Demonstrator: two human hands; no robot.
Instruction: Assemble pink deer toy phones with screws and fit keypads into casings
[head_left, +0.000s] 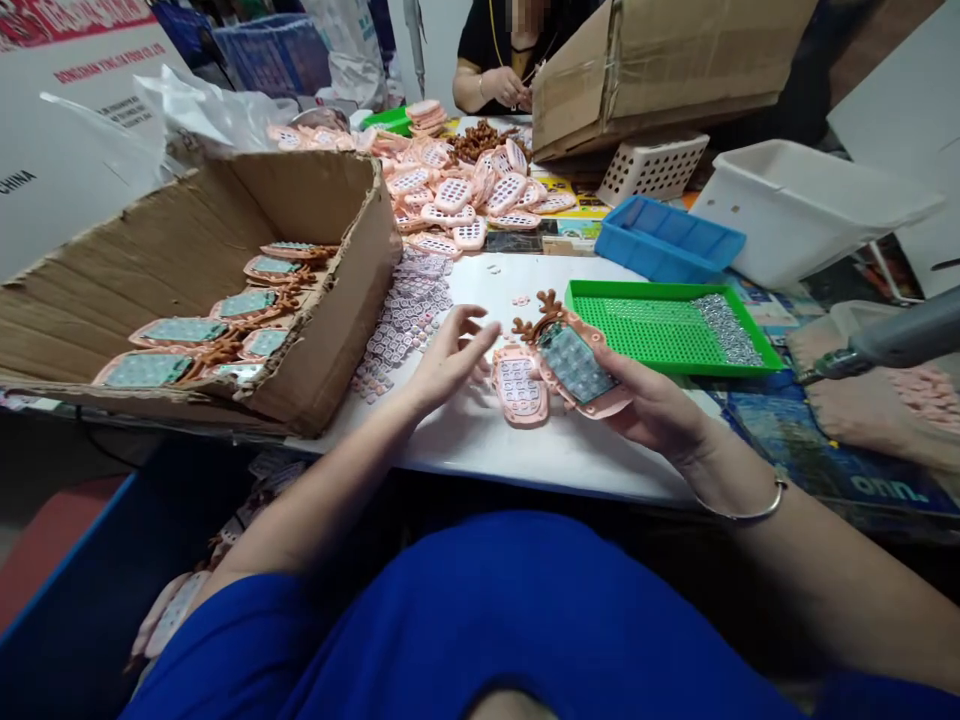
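My right hand point(652, 405) grips a pink toy phone half point(577, 365) by its lower right edge, tilted over the table. A greenish keypad board lies in it, and brown antlers stick out of its top. Beside it, a pink phone shell with white keys point(520, 388) lies on the white tabletop, partly overlapped by the held half. My left hand point(454, 360) hovers just left of that shell, fingers apart and slightly blurred, with nothing visible in it. Many small printed keys point(401, 315) are spread on the table to its left.
A cardboard box point(352, 270) at left holds several boarded phone halves. Pink shells point(454, 195) and brown antlers point(480, 140) are piled at the back. At right stand a green tray point(637, 325) of small metal screws, a blue bin point(667, 240) and an electric screwdriver point(892, 335). A person sits opposite.
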